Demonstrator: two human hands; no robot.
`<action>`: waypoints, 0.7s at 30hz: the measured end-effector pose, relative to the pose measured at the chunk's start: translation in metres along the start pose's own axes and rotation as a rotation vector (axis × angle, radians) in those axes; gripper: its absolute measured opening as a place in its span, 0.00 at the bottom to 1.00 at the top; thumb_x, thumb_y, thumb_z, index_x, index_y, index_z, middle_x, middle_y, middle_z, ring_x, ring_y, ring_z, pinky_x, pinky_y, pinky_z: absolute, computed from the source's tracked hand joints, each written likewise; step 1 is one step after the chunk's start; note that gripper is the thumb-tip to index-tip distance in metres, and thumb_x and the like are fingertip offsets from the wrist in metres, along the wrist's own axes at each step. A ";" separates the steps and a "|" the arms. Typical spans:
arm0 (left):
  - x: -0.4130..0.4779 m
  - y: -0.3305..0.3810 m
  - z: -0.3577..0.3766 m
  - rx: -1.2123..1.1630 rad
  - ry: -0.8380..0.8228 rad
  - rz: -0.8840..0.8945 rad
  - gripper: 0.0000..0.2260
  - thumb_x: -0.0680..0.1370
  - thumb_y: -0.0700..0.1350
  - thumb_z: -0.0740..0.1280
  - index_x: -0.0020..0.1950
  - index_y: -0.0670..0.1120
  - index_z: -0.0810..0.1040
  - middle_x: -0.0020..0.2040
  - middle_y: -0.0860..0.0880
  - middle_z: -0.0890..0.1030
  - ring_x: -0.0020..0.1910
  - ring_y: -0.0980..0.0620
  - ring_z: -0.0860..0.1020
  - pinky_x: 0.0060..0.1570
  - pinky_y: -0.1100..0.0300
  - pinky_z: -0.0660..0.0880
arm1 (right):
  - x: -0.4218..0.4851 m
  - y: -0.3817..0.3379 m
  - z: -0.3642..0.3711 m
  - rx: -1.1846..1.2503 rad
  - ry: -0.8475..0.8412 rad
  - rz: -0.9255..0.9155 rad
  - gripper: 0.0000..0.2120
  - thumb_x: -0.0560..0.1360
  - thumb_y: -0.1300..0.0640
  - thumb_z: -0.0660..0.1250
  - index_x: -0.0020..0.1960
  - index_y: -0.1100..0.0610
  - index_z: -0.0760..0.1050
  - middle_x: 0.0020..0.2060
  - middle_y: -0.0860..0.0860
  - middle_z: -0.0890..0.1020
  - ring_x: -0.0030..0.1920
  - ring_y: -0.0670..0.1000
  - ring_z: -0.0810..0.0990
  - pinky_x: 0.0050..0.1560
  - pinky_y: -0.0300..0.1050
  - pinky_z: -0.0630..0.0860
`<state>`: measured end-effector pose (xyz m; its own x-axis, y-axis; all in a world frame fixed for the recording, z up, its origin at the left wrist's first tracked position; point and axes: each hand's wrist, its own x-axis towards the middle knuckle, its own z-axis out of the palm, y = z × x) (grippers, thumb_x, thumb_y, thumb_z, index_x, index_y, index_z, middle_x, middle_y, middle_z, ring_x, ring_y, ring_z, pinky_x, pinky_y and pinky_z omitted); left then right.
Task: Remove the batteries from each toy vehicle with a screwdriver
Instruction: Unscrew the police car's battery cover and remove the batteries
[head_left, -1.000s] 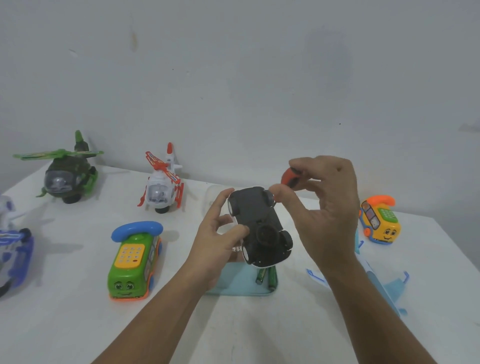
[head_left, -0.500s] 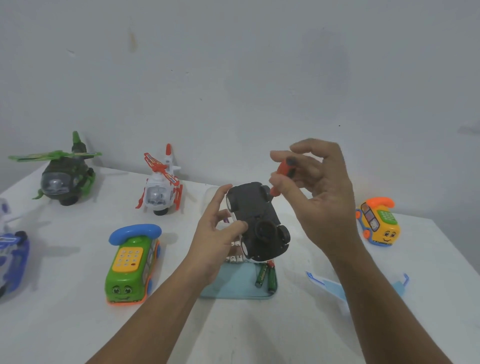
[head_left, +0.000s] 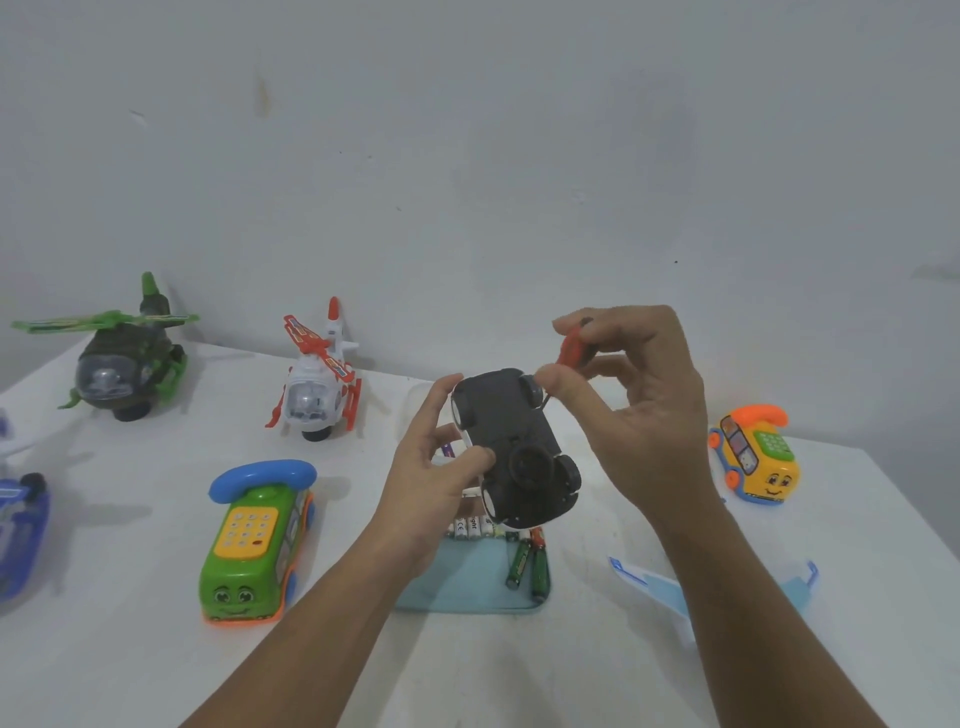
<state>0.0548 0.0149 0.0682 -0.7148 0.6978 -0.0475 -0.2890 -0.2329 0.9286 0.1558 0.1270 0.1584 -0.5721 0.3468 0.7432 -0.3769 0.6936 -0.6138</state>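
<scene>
Left hand (head_left: 431, 467) grips one upturned black plastic toy car (head_left: 511, 441); right hand (head_left: 641, 415) pinches one red-handled screwdriver (head_left: 571, 347). Two helicopters stand behind: green plastic helicopter (head_left: 124, 364), white plastic helicopter (head_left: 317, 387).

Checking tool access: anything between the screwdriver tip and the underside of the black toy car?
Nothing visible. The right hand pinches the screwdriver, its shaft angled down beside the toy car near its upper wheel. The left hand holds the car underside-up, thumb lower down, clear of the shaft. The tip itself is too small to see.
</scene>
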 end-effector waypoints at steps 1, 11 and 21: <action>0.000 0.000 0.001 0.009 0.005 0.004 0.31 0.72 0.38 0.71 0.62 0.72 0.72 0.63 0.43 0.74 0.39 0.47 0.82 0.35 0.55 0.79 | 0.000 0.000 0.000 0.017 0.001 0.022 0.24 0.71 0.67 0.72 0.51 0.40 0.70 0.47 0.47 0.81 0.48 0.51 0.82 0.47 0.46 0.79; -0.001 0.002 0.007 0.038 0.013 0.018 0.31 0.76 0.33 0.67 0.64 0.68 0.72 0.61 0.44 0.76 0.38 0.51 0.83 0.38 0.53 0.81 | -0.002 0.009 -0.006 0.144 -0.037 0.066 0.19 0.76 0.75 0.59 0.58 0.53 0.72 0.47 0.59 0.78 0.47 0.64 0.78 0.49 0.47 0.79; 0.003 0.002 0.016 0.013 0.070 0.040 0.28 0.77 0.34 0.66 0.58 0.70 0.73 0.52 0.47 0.78 0.35 0.52 0.81 0.35 0.55 0.80 | 0.009 0.012 -0.013 0.127 -0.062 0.093 0.24 0.71 0.73 0.70 0.52 0.43 0.77 0.47 0.47 0.80 0.47 0.55 0.81 0.47 0.52 0.82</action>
<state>0.0622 0.0281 0.0757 -0.7682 0.6392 -0.0353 -0.2514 -0.2504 0.9349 0.1556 0.1473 0.1614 -0.6511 0.3636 0.6662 -0.4068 0.5739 -0.7107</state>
